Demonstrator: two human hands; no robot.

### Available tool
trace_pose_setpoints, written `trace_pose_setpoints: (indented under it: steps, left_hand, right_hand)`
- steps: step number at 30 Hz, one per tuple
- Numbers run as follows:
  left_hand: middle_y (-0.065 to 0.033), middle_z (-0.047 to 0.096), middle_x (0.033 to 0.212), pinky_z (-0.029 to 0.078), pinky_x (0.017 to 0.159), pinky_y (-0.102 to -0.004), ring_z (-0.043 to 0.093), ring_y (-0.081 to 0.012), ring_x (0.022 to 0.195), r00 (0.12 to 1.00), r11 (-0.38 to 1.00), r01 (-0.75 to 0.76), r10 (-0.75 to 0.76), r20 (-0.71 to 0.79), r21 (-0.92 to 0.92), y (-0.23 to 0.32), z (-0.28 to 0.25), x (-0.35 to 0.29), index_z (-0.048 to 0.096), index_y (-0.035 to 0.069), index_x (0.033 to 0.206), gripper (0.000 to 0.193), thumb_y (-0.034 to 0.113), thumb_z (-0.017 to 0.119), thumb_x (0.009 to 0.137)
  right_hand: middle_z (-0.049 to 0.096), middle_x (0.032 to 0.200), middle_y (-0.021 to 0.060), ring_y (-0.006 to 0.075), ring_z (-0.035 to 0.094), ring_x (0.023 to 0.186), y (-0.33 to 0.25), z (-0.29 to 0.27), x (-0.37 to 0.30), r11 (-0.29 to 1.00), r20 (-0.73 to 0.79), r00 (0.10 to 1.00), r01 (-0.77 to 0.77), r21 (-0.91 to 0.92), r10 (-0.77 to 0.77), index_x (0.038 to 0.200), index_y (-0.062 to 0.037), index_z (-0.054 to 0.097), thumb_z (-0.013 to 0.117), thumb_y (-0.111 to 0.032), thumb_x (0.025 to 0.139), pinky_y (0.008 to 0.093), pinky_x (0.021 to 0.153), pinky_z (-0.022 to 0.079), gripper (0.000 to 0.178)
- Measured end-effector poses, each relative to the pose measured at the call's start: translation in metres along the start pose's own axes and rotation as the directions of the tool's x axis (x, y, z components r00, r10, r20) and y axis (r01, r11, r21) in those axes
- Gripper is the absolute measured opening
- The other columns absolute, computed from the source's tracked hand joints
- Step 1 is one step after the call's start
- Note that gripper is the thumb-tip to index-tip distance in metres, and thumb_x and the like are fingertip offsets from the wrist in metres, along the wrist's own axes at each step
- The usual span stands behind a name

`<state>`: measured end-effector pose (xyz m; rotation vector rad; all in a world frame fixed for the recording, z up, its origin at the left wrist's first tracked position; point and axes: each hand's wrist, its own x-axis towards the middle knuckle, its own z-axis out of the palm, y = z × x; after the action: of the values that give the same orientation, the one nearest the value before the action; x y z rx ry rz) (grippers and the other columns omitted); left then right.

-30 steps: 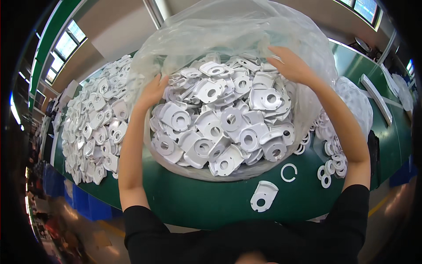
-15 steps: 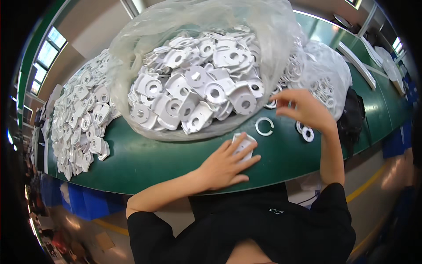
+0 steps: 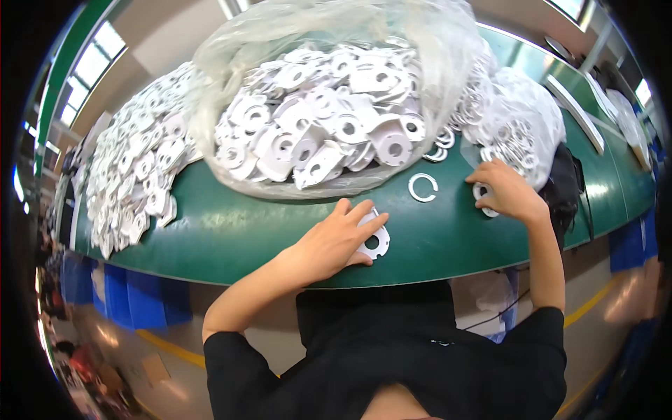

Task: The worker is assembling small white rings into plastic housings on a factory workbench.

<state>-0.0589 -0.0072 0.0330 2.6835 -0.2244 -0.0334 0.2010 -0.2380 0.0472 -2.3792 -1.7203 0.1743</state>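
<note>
Glossy green counter (image 3: pixel 210 231); pale wall (image 3: pixel 168 33) behind it; bright paned window (image 3: pixel 91 66) at left; greyish floor (image 3: pixel 192 385) with a yellow line (image 3: pixel 170 348); blue containers (image 3: pixel 143 297) below the counter's left side

I stand in what looks like a factory workshop: a long green surface (image 3: pixel 231 238) carries heaps of matching white plastic parts (image 3: pixel 136 164) and translucent bags (image 3: pixel 444 77), blue containers (image 3: pixel 140 297) show below its edge, and yellow lines (image 3: pixel 171 348) mark the floor (image 3: pixel 183 386).

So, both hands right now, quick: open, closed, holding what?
Left hand: closed on a white plate by its edges.
Right hand: fingers curled at small white rings; can't tell whether the grip is closed.
</note>
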Motion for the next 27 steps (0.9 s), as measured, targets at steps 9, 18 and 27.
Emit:
trace_pose_setpoints:
  steps: [9, 18, 27]
  left_hand:
    - [-0.0128, 0.042, 0.093, 0.045, 0.066, -0.0394, 0.052, -0.0299, 0.086, 0.968, 0.991, 0.090, -0.063, -0.242, 0.100, -0.003, 0.003, 0.019, 0.046, 0.006, 0.097, 0.060, 0.034, 0.083, 0.058]
    - [-0.0155, 0.059, 0.074, 0.046, 0.059, -0.0407, 0.062, -0.0280, 0.073, 0.977, 0.993, 0.094, -0.080, -0.196, 0.066, 0.004, -0.008, 0.066, 0.057, 0.003, 0.093, 0.030, 0.033, 0.053, 0.094]
    - [-0.0182, 0.056, 0.123, 0.051, 0.058, -0.0278, 0.064, -0.0240, 0.095, 0.977, -0.300, -0.021, -0.209, 0.044, -0.954, -0.018, 0.029, 0.071, 0.028, 0.012, 0.143, 0.053, 0.045, 0.029, 0.100]
  right_hand:
    - [0.057, 0.069, 0.0085, 0.0239, 0.055, 0.070, 0.019, -0.004, 0.033, 0.978, 0.035, 0.998, -0.061, 0.200, 0.055, 0.088, -0.0003, 0.066, 0.074, -0.004, 0.063, 0.0338, 0.066, 0.045, 0.027]
    - [0.061, 0.077, -0.0004, 0.0043, 0.051, 0.069, 0.010, -0.030, 0.069, 0.825, -0.337, 0.926, 0.052, 0.563, 0.171, 0.095, 0.0006, 0.068, 0.066, -0.007, 0.085, 0.0194, 0.062, 0.039, 0.013]
    - [0.062, 0.082, -0.0043, 0.0007, 0.052, 0.070, -0.044, 0.019, 0.079, 0.337, -0.305, 0.916, 0.209, 0.918, 0.262, 0.106, -0.0002, 0.065, 0.056, -0.016, 0.095, 0.0160, 0.061, 0.040, 0.021]
